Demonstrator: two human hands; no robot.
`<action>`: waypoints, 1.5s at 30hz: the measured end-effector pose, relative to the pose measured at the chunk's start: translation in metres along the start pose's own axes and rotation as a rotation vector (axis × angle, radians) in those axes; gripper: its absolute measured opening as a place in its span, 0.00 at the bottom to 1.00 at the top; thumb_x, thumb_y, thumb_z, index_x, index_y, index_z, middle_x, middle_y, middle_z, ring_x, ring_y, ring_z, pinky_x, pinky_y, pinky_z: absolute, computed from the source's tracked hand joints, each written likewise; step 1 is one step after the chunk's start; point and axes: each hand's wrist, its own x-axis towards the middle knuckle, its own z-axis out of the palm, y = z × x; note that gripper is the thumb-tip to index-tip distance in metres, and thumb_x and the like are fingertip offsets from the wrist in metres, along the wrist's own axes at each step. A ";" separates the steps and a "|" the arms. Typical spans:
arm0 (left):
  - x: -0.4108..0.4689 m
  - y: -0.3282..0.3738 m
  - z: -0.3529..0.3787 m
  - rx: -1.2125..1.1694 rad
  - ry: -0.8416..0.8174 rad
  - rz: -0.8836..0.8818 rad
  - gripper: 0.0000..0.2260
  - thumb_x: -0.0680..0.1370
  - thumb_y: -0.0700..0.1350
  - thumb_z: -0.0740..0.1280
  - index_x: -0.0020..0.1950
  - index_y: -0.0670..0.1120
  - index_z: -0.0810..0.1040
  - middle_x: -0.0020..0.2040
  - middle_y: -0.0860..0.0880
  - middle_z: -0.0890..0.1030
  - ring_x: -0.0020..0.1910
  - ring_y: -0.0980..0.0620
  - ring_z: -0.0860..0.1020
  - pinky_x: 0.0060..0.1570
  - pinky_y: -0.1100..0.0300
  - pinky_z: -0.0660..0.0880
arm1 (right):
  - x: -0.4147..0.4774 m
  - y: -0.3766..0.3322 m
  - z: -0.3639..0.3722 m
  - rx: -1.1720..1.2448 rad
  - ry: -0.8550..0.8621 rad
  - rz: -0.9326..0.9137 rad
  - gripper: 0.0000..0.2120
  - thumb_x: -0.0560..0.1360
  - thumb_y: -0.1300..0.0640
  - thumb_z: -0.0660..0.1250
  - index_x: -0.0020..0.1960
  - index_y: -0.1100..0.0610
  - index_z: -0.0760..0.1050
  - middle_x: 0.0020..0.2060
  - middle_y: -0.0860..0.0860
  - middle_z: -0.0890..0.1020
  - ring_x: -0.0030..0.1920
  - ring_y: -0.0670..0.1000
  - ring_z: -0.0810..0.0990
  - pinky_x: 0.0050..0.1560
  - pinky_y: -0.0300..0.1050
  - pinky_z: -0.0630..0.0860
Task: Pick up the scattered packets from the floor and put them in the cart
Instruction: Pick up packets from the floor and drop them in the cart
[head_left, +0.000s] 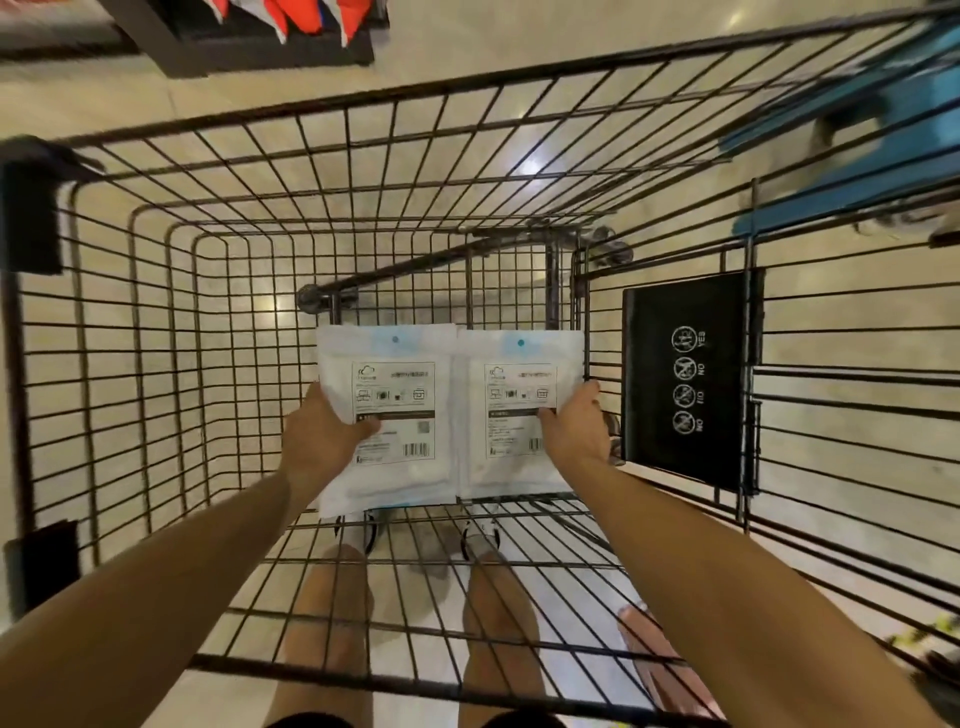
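Inside the wire cart (519, 71) | left grip (322, 436) pinches left packet (400, 447) | right grip (574, 426) pinches right packet (511, 452) (packets side by side, edges touching, printed faces up)

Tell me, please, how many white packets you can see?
2. The left hand holds the left packet, the right hand the right packet, side by side in the cart. Others may be hidden.
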 end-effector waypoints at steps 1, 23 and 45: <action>-0.002 0.001 -0.001 0.053 -0.013 0.000 0.33 0.71 0.50 0.81 0.69 0.42 0.70 0.62 0.43 0.82 0.58 0.40 0.82 0.49 0.49 0.79 | -0.003 -0.003 -0.002 0.009 -0.005 0.020 0.27 0.77 0.52 0.74 0.67 0.56 0.61 0.62 0.59 0.79 0.61 0.63 0.81 0.57 0.63 0.81; -0.312 0.206 -0.294 0.894 0.774 0.555 0.32 0.81 0.64 0.57 0.79 0.47 0.67 0.78 0.37 0.67 0.77 0.34 0.65 0.74 0.30 0.54 | -0.332 -0.211 -0.325 -0.537 0.670 -1.298 0.29 0.77 0.35 0.65 0.72 0.50 0.73 0.69 0.57 0.77 0.72 0.61 0.73 0.77 0.71 0.59; -0.614 -0.295 -0.490 0.371 1.052 -0.576 0.33 0.82 0.68 0.45 0.83 0.52 0.55 0.82 0.43 0.60 0.80 0.39 0.58 0.77 0.32 0.46 | -0.864 -0.308 0.001 -0.698 0.295 -2.213 0.36 0.76 0.26 0.53 0.75 0.46 0.69 0.69 0.54 0.76 0.68 0.59 0.75 0.70 0.64 0.67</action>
